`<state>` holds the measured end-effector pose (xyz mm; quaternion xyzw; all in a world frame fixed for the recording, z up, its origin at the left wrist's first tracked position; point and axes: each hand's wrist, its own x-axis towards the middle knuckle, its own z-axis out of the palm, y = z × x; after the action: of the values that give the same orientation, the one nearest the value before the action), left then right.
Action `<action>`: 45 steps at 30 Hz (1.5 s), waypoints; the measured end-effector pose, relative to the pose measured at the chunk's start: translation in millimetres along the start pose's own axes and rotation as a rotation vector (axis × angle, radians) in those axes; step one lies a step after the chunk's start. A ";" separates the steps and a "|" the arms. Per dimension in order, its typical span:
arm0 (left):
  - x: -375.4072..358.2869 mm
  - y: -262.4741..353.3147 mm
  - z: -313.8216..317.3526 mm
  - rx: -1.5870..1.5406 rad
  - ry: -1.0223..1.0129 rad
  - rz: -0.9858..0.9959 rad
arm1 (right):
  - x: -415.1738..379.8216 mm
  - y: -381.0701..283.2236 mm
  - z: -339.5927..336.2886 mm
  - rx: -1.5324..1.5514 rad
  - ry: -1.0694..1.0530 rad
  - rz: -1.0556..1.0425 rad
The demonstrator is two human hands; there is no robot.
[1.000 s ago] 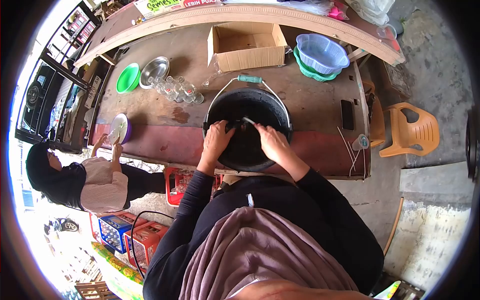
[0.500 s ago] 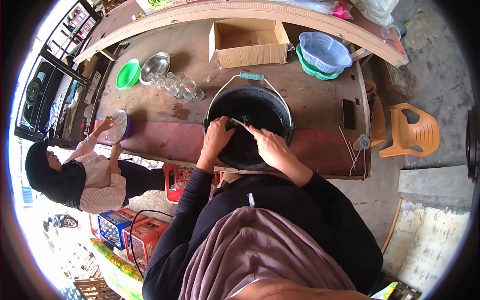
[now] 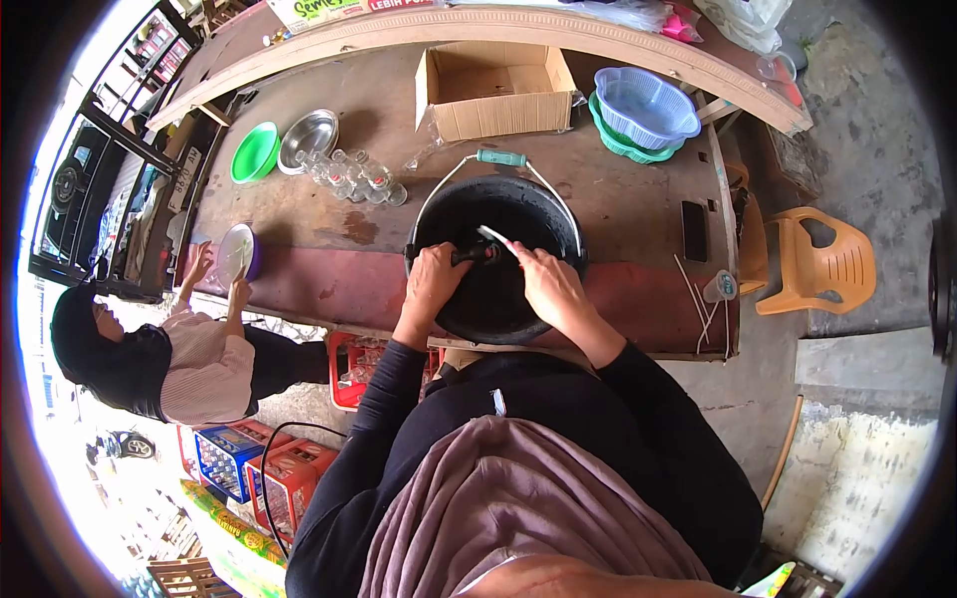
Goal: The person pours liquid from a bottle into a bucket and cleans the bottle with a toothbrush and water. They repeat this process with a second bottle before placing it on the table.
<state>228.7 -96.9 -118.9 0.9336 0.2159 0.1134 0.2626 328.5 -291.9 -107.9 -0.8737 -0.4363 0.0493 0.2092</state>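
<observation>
A black bucket [image 3: 436,304] stands on the table in front of me, its wire handle with a green grip leaning back. Over its opening, my left hand [image 3: 435,283] is closed around a small bottle [image 3: 469,255], dark against the bucket, its end pointing right. My right hand [image 3: 549,288] grips a thin brush [image 3: 495,236] with a pale head and a pinkish handle. The brush head lies just above the bottle's end in this view. Much of the bottle is hidden behind my left fingers.
Several glass bottles [image 3: 351,181], a steel bowl [image 3: 307,138] and a green bowl [image 3: 256,152] stand left. Behind is a cardboard box [image 3: 503,112]; right are plastic baskets [image 3: 648,105] and a phone [image 3: 694,229]. Another person [image 3: 199,359] works at a purple bowl [image 3: 256,254].
The brush has tilted up and the bottle's end now shows beneath it. My left hand has shifted slightly down. The other person's hands have moved at the purple bowl.
</observation>
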 end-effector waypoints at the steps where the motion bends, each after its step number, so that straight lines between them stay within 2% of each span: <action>1: -1.5 0.9 -0.1 0.027 -0.032 -0.039 | -3.3 -10.3 -5.4 0.082 0.010 -0.073; 2: -2.0 -2.5 2.1 0.030 -0.041 -0.039 | -6.7 -17.2 -7.1 0.163 0.023 -0.144; 4: 0.8 -6.3 6.2 -0.049 0.070 0.041 | -8.5 -17.0 -2.6 0.208 -0.025 -0.168; 7: -1.7 -5.7 4.5 -0.039 0.062 0.090 | 5.3 -0.3 7.6 -0.075 -0.056 0.021; 8: -0.3 -4.5 3.5 -0.036 0.065 0.092 | 7.0 8.1 7.6 -0.059 -0.090 0.015; 10: -2.1 -2.4 4.4 0.055 -0.020 -0.015 | 1.4 -6.0 -1.6 0.073 0.072 -0.111; 12: -2.2 -5.2 6.1 -0.010 -0.007 -0.037 | -6.6 -18.1 -8.0 0.199 0.006 -0.188; 14: -0.3 -6.3 7.1 -0.083 0.018 -0.052 | -6.6 -14.4 -3.8 0.112 0.006 -0.162; 16: -2.6 -8.2 4.6 -0.037 0.079 0.150 | 1.9 4.7 10.3 -0.034 -0.001 -0.034; 18: -2.2 -9.8 5.4 -0.015 0.028 0.107 | 4.0 10.1 9.2 -0.057 -0.018 -0.026; 20: -4.0 -8.5 5.7 0.007 -0.038 0.057 | -5.0 -8.4 -0.1 0.101 0.095 -0.151; 22: -0.7 -1.1 3.1 0.050 -0.108 -0.068 | -12.7 -15.8 1.6 0.139 0.031 -0.179; 23: -1.3 -1.7 5.4 0.049 -0.108 -0.066 | -11.3 -12.8 3.2 0.098 0.026 -0.158; 25: -4.5 -3.5 9.7 0.033 0.087 0.026 | -3.0 3.6 13.4 -0.008 0.006 -0.084; 26: -4.8 -4.9 8.5 0.035 0.090 0.026 | 1.0 14.4 22.3 -0.070 -0.007 -0.028; 28: -4.7 -5.6 3.2 -0.016 0.007 0.088 | 0.5 5.2 4.3 -0.043 -0.014 -0.047; 30: -3.8 -10.7 5.3 -0.016 -0.042 0.073 | -7.1 -11.2 0.0 0.099 0.058 -0.191; 32: -1.0 -9.9 7.9 -0.021 -0.077 0.066 | -8.1 -12.6 -0.7 0.100 0.002 -0.200; 34: -1.4 6.2 -1.2 0.131 -0.198 -0.122 | -2.1 -2.1 7.4 -0.056 -0.007 -0.087; 35: -1.9 2.6 2.6 0.132 -0.196 -0.122 | 0.3 6.5 8.2 -0.086 -0.026 -0.046; 37: -2.3 -5.7 10.9 0.041 0.088 0.044 | 1.9 3.8 -0.4 0.019 0.040 -0.099; 38: -3.6 -11.9 13.0 0.044 0.080 0.042 | -1.3 -2.5 -1.9 0.082 0.100 -0.145; 41: -0.8 -14.5 11.0 0.016 0.040 0.132 | -6.3 -6.9 2.9 0.128 -0.008 -0.185; 43: -1.3 -10.6 8.2 0.027 -0.133 -0.054 | -0.4 7.8 12.4 0.028 0.008 -0.122; 45: -2.9 -7.6 7.3 0.058 -0.084 -0.004 | 3.0 14.9 6.4 -0.041 -0.019 -0.050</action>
<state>225.8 -95.6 -129.4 0.9443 0.2099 0.0670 0.2444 339.7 -295.4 -119.5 -0.8662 -0.4607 0.0433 0.1886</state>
